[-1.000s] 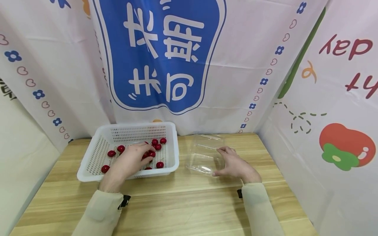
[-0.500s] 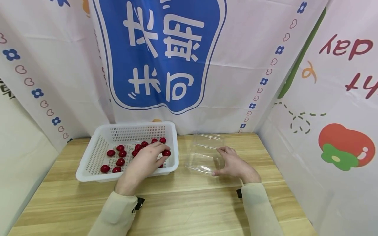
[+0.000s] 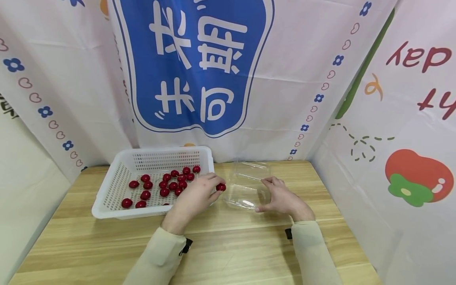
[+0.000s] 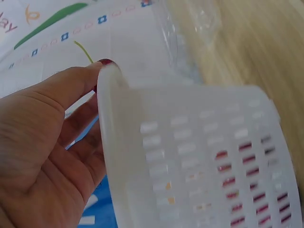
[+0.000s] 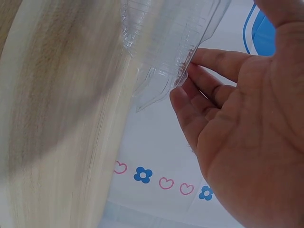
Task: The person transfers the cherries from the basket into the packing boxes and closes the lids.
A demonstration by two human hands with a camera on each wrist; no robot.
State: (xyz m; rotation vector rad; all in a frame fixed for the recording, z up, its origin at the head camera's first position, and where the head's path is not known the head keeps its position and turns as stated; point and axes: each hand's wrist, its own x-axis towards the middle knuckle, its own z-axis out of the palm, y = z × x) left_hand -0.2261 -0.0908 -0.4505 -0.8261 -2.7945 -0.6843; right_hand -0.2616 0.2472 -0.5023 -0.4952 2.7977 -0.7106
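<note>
A dark red cherry [image 3: 221, 187] is pinched between the fingertips of my left hand [image 3: 195, 196], just past the right rim of the white plastic basket [image 3: 212, 158]. In the left wrist view the basket's wall hides part of that cherry, and a green stem [image 4: 83, 51] sticks up from it. Several more cherries [image 3: 164, 192] lie loose on the basket's floor. My right hand [image 3: 286, 200] holds the right side of a clear plastic box [image 3: 246, 192], with thumb and fingers spread along its edge. Its fingertips touch the clear box wall in the right wrist view.
A wooden table [image 3: 228, 253] carries both containers, the basket at left and the box close to its right. Behind them a printed cloth [image 3: 285, 79] hangs down to the table's back edge.
My left hand has moved right, from inside the basket to beyond its right rim, carrying a cherry. More cherries in the basket have come into sight. My right hand and the box stay put.
</note>
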